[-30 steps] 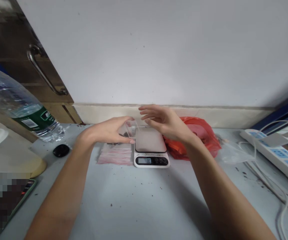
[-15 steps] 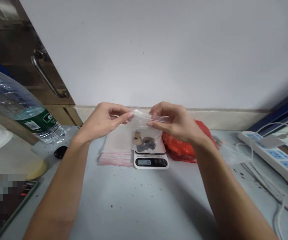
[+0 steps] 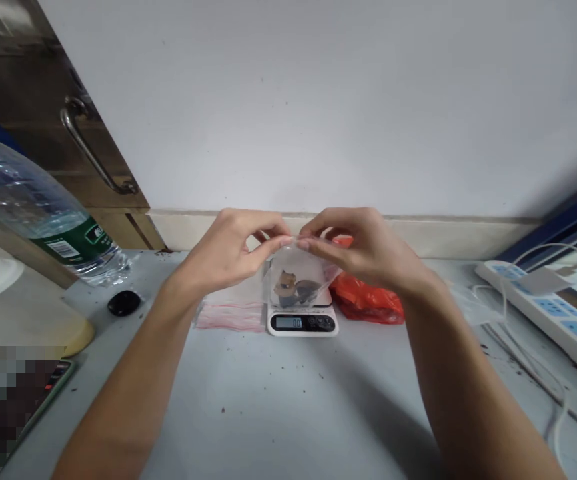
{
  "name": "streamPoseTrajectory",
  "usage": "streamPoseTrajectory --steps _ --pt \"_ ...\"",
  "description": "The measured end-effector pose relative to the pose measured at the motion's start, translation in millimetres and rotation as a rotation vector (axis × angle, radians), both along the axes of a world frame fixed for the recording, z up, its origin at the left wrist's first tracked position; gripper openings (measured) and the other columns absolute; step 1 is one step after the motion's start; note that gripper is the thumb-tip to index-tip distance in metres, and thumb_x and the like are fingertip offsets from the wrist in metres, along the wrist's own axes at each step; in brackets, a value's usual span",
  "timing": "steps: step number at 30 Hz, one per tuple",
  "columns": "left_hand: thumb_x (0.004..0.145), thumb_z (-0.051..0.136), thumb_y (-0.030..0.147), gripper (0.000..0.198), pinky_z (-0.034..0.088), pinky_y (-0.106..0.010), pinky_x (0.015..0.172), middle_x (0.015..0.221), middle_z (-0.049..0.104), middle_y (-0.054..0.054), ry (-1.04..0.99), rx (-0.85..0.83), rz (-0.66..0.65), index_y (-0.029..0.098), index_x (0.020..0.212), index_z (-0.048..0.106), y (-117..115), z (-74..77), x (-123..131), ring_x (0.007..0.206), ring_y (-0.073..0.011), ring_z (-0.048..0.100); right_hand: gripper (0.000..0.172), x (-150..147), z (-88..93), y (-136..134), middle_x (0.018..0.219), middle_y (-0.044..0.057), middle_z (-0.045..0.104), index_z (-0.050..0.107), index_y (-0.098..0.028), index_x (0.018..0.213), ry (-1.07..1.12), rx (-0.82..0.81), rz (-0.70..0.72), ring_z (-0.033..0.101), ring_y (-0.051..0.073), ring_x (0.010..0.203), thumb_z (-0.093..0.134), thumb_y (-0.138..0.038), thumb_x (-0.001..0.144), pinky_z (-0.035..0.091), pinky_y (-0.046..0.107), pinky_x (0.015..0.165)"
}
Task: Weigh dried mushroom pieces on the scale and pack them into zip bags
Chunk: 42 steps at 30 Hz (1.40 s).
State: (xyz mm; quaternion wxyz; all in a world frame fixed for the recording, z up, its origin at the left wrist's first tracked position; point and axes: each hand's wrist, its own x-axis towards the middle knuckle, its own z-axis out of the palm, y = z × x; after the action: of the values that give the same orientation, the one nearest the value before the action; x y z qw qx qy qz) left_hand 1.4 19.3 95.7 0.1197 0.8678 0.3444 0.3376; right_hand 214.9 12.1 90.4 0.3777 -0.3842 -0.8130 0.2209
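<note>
A clear plastic zip bag hangs between my hands, with several brown and dark dried pieces at its bottom that look like mushrooms. My left hand pinches the top edge of the bag between thumb and fingers. Close beside it, my right hand pinches the same edge, the fingertips of both nearly meeting. Behind and below the bag is a white digital scale, its display reading about 0.0. Whether the bag's underside touches the scale plate, I cannot tell.
A stack of clear zip bags lies left of the scale, and a red plastic bag right of it. A water bottle, black round object and phone are at left. A power strip with cables lies at right.
My hands have come together along the top of the bag, the left moving right. The scale's display went from about 30 to about 0.0.
</note>
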Motion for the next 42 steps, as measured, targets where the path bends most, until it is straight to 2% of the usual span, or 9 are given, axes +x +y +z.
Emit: streamPoseTrajectory --steps 6,10,22,26,30,33,36,39,42 --pt "0.098 0.051 0.027 0.018 0.051 -0.03 0.075 0.083 0.071 -0.001 0.087 0.072 -0.029 0.022 0.087 0.064 2 -4.6 4 0.076 -0.0171 0.065 0.014 -3 -2.0 -1 0.08 0.003 0.072 0.069 -0.019 0.08 -0.048 0.081 -0.032 0.062 0.017 0.073 0.062 -0.027 0.089 0.044 0.029 0.064" --pt "0.1 0.045 0.029 0.021 0.048 -0.03 0.072 0.083 0.067 -0.002 0.164 0.126 -0.006 0.021 0.087 0.059 6 -5.7 1 0.075 -0.0173 0.062 0.014 5 -4.6 4 0.078 0.003 0.071 0.068 -0.019 0.079 -0.07 0.057 -0.042 0.059 0.015 0.067 0.061 -0.029 0.088 0.043 0.028 0.061" --pt "0.1 0.046 0.033 0.022 0.05 -0.028 0.072 0.085 0.069 -0.001 0.151 0.137 0.055 0.022 0.087 0.06 13 1.3 -20 0.076 -0.0166 0.065 0.017 35 -2.3 10 0.07 0.003 0.069 0.067 -0.019 0.075 -0.137 0.009 -0.145 0.055 0.015 0.06 0.059 -0.032 0.083 0.043 0.028 0.058" --pt "0.102 0.047 0.031 0.022 0.048 -0.028 0.07 0.084 0.069 -0.001 0.156 0.241 0.023 0.021 0.088 0.061 15 -3.4 -13 0.073 -0.0153 0.063 0.017 41 -1.1 10 0.065 0.002 0.067 0.069 -0.02 0.073 -0.176 0.024 -0.259 0.056 0.015 0.059 0.062 -0.033 0.081 0.044 0.03 0.06" --pt "0.104 0.049 0.026 0.02 0.048 -0.027 0.069 0.091 0.07 -0.003 0.093 0.395 0.061 0.019 0.093 0.064 16 -11.0 2 0.076 -0.0152 0.064 0.021 52 1.9 5 0.065 0.002 0.067 0.066 -0.02 0.069 -0.184 0.026 -0.322 0.061 0.017 0.063 0.066 -0.036 0.081 0.048 0.032 0.064" --pt "0.104 0.05 0.019 0.018 0.049 -0.028 0.069 0.096 0.071 -0.004 0.083 0.55 0.078 0.019 0.095 0.066 11 -18.4 20 0.076 -0.0152 0.065 0.019 58 4.4 -2 0.086 0.006 0.074 0.068 -0.02 0.081 -0.197 0.024 -0.272 0.067 0.021 0.078 0.071 -0.038 0.078 0.054 0.035 0.074" --pt "0.101 0.05 0.01 0.021 0.051 -0.03 0.072 0.092 0.072 -0.004 0.089 0.747 0.002 0.02 0.093 0.067 1 -26.1 42 0.08 -0.0164 0.066 0.027 59 4.4 -10 0.116 0.009 0.075 0.071 -0.021 0.105 -0.294 -0.034 -0.067 0.068 0.024 0.104 0.069 -0.03 0.079 0.054 0.038 0.091" --pt "0.1 0.054 0.01 0.015 0.052 -0.032 0.074 0.092 0.073 -0.005 0.033 0.857 -0.086 0.02 0.098 0.066 -11 -32.0 60 0.085 -0.0176 0.067 0.026 65 2.2 -16 0.107 0.007 0.078 0.075 -0.022 0.103 -0.437 -0.181 0.12 0.071 0.024 0.101 0.053 -0.022 0.089 0.054 0.038 0.091" --pt "0.1 0.061 0.018 0.01 0.054 -0.033 0.076 0.099 0.073 -0.007 0.007 0.84 -0.117 0.019 0.11 0.063 -17 -36.3 69 0.09 -0.0192 0.069 0.034 89 -0.2 -23 0.097 0.007 0.08 0.078 -0.02 0.101 -0.34 -0.246 0.045 0.074 0.025 0.091 0.045 -0.028 0.096 0.058 0.039 0.085"
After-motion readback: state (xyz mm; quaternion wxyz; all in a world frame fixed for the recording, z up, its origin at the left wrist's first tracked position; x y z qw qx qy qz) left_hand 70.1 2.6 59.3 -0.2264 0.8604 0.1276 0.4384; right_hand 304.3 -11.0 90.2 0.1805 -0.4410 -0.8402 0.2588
